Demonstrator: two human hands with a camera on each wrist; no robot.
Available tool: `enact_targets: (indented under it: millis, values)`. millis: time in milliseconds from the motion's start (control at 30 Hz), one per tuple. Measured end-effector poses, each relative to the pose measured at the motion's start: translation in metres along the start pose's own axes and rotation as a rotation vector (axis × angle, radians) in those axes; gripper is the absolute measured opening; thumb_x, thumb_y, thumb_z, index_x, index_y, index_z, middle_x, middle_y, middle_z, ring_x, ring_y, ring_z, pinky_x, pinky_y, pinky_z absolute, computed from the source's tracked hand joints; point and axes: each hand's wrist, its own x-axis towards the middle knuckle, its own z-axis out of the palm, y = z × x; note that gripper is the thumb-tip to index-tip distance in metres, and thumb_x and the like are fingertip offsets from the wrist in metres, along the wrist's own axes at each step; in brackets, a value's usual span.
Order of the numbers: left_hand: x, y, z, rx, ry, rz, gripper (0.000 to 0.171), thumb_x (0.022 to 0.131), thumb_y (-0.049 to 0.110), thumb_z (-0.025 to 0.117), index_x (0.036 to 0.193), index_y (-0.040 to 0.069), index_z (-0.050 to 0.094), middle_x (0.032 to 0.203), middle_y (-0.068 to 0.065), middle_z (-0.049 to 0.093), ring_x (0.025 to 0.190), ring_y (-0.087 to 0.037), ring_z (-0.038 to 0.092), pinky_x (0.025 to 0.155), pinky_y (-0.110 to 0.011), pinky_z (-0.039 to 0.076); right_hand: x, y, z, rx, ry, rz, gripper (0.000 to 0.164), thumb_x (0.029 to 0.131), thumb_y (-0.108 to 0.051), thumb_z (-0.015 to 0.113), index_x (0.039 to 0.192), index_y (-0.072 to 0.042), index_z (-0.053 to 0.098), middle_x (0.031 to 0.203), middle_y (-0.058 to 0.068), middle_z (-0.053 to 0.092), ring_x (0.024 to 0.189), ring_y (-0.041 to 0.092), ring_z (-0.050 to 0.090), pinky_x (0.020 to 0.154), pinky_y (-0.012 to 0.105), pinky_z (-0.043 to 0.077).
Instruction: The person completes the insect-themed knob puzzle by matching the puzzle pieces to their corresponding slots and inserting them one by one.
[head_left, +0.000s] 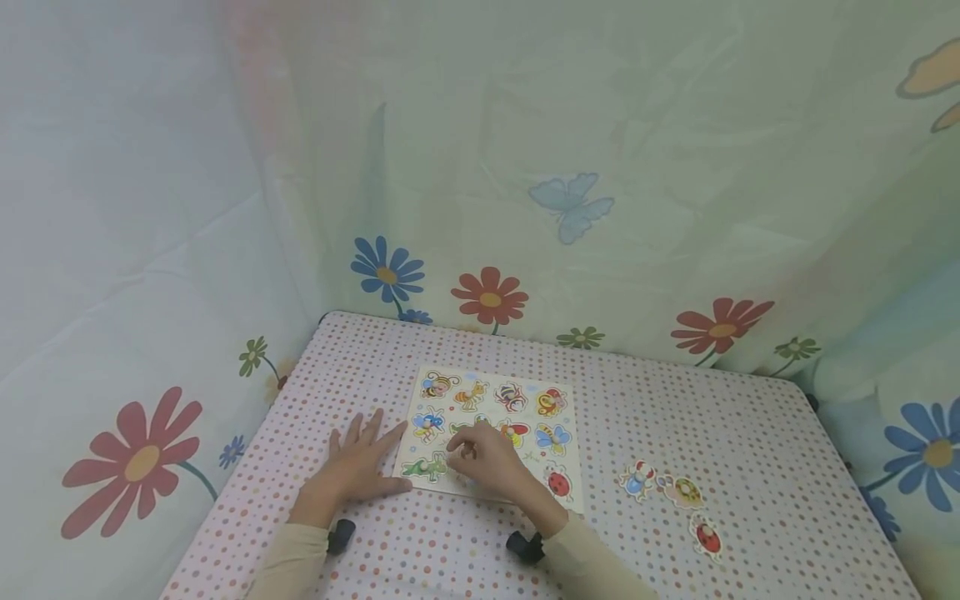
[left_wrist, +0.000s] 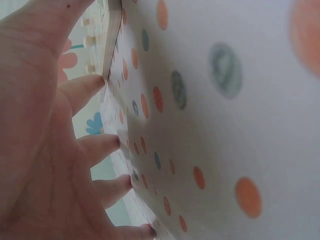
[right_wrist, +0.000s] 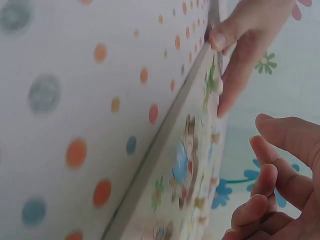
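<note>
A pale wooden insect peg puzzle board (head_left: 495,377) lies on the table, with several knobbed insect pieces set in it. At its left side my left hand (head_left: 357,471) rests with spread fingers; in the left wrist view the fingertips (left_wrist: 112,142) touch the dotted cloth and one reaches the board's edge. Over the board's lower middle hovers my right hand (head_left: 491,461), its fingers loosely curled. The right wrist view shows a gap between thumb (right_wrist: 285,131) and fingers, nothing held. A green grasshopper piece (head_left: 424,468) sits between the hands. Part of the board is hidden under the right hand.
Right of the board lie three loose pieces: a blue-and-red insect (head_left: 637,480), a green-and-yellow bug (head_left: 684,492) and a ladybug (head_left: 706,536). A dotted cloth (head_left: 750,450) covers the table. Flower-printed curtains (head_left: 465,208) hang around it.
</note>
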Motion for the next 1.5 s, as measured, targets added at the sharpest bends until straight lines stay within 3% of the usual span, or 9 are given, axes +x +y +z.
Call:
enact_targets:
  millis: [400, 733, 1100, 1367, 1500]
  values:
    - [0.0, 0.002, -0.001, -0.024, 0.004, 0.001, 0.098, 0.075, 0.069, 0.072, 0.157, 0.028, 0.036, 0.166, -0.016, 0.011, 0.148, -0.047, 0.003, 0.111, -0.073, -0.002, -0.03, 0.028, -0.039, -0.016, 0.139, 0.102, 0.008, 0.086, -0.01, 0.077, 0.094, -0.011, 0.076, 0.08, -0.003, 0.053, 0.068, 0.015, 0.044, 0.055, 0.025, 0.039]
    - [-0.002, 0.003, -0.003, -0.023, 0.004, 0.002, 0.099, 0.075, 0.07, 0.072, 0.157, 0.028, 0.035, 0.166, -0.016, 0.01, 0.148, -0.048, 0.003, 0.111, -0.073, -0.002, -0.075, 0.064, -0.077, -0.026, 0.274, 0.248, 0.011, 0.088, -0.012, 0.077, 0.098, -0.01, 0.075, 0.082, 0.0, 0.051, 0.062, 0.014, 0.04, 0.048, 0.024, 0.036]
    - [-0.002, 0.003, -0.004, -0.02, -0.005, 0.003, 0.098, 0.076, 0.07, 0.071, 0.157, 0.028, 0.035, 0.166, -0.017, 0.01, 0.148, -0.048, 0.003, 0.111, -0.074, -0.002, -0.117, 0.102, -0.108, -0.147, 0.365, 0.4, 0.018, 0.09, -0.014, 0.074, 0.106, -0.004, 0.073, 0.086, 0.005, 0.053, 0.065, 0.016, 0.047, 0.051, 0.025, 0.041]
    - [-0.003, 0.003, -0.004, -0.015, -0.003, 0.008, 0.098, 0.076, 0.069, 0.072, 0.157, 0.028, 0.035, 0.165, -0.018, 0.011, 0.148, -0.049, 0.004, 0.11, -0.074, -0.001, -0.14, 0.115, -0.13, -0.229, 0.4, 0.427, 0.024, 0.089, -0.012, 0.074, 0.107, 0.002, 0.071, 0.083, 0.007, 0.056, 0.063, 0.016, 0.046, 0.048, 0.023, 0.039]
    - [-0.002, 0.003, -0.003, -0.009, -0.002, 0.01, 0.098, 0.076, 0.069, 0.071, 0.157, 0.028, 0.034, 0.165, -0.018, 0.011, 0.148, -0.049, 0.004, 0.11, -0.075, -0.001, -0.144, 0.117, -0.134, -0.274, 0.418, 0.483, 0.024, 0.088, -0.012, 0.075, 0.106, 0.003, 0.07, 0.083, 0.008, 0.057, 0.066, 0.018, 0.047, 0.05, 0.025, 0.039]
